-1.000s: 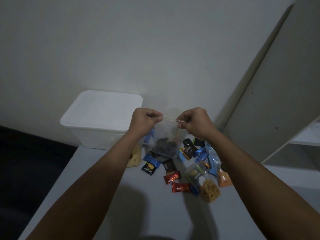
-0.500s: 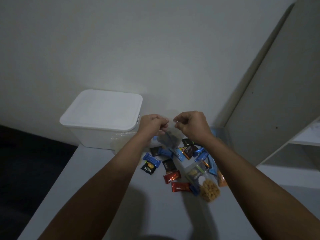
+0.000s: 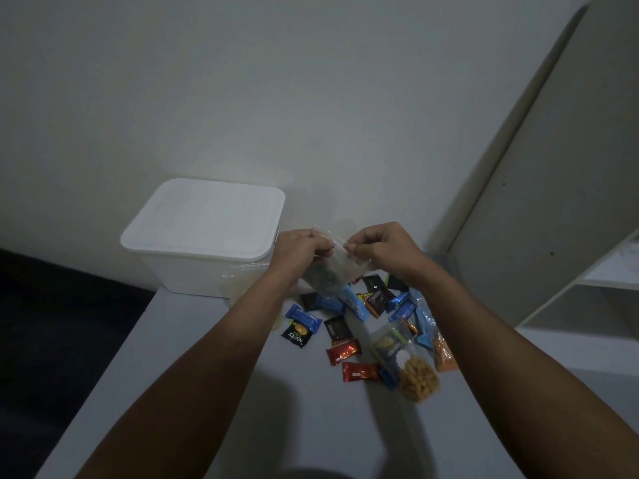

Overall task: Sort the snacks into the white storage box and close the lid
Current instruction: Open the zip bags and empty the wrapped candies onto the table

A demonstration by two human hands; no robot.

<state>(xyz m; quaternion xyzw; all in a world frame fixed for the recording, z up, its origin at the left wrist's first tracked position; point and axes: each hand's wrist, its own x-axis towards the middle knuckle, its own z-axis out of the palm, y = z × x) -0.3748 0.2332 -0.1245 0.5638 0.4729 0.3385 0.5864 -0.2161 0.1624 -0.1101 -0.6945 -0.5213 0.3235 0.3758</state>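
- Both hands moved closer together; left hand [image 3: 300, 251] and right hand [image 3: 382, 249] pinch the clear bag [image 3: 330, 271] top.
- White storage box [image 3: 193, 271], table's far-left corner, lid [image 3: 204, 217] on; loose snacks [image 3: 349, 335] unsorted.

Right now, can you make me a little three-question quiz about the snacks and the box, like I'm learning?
1. True or false: the lid sits on the white storage box.
2. What do both hands pinch? A) a red wrapper B) a clear bag C) a spoon
3. What colour are the two wrappers nearest the bag of yellow puffs?

Key: 1 true. 2 B: the left hand and right hand pinch the clear bag. 3 red.
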